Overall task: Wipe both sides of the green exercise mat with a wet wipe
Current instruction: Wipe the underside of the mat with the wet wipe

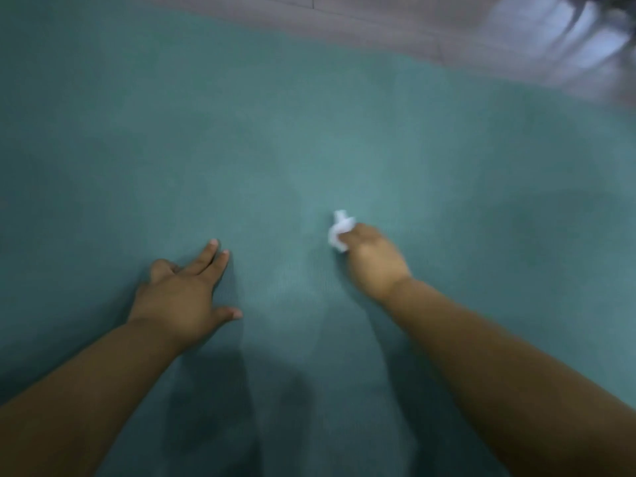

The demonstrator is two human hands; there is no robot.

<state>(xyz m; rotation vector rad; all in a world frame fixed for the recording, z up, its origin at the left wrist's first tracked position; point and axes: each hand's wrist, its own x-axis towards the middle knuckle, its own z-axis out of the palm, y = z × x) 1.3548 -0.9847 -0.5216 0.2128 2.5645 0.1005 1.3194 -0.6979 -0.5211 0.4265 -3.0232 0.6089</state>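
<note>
The right hand (373,261) pinches a crumpled wet wipe (339,232) against the green exercise mat (206,132), most unwiped surface stretching ahead, the left hand (182,294) spread flat beside it.

Both hands on mat (309,132), wipe (339,232) under right, floor (395,22) beyond

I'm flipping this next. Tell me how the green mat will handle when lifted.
The green mat lies flat and wide across the floor, so it will probably flop and drape. It looks matte, likely grippy. The left hand is free to help; the right hand grips the wipe.
</note>
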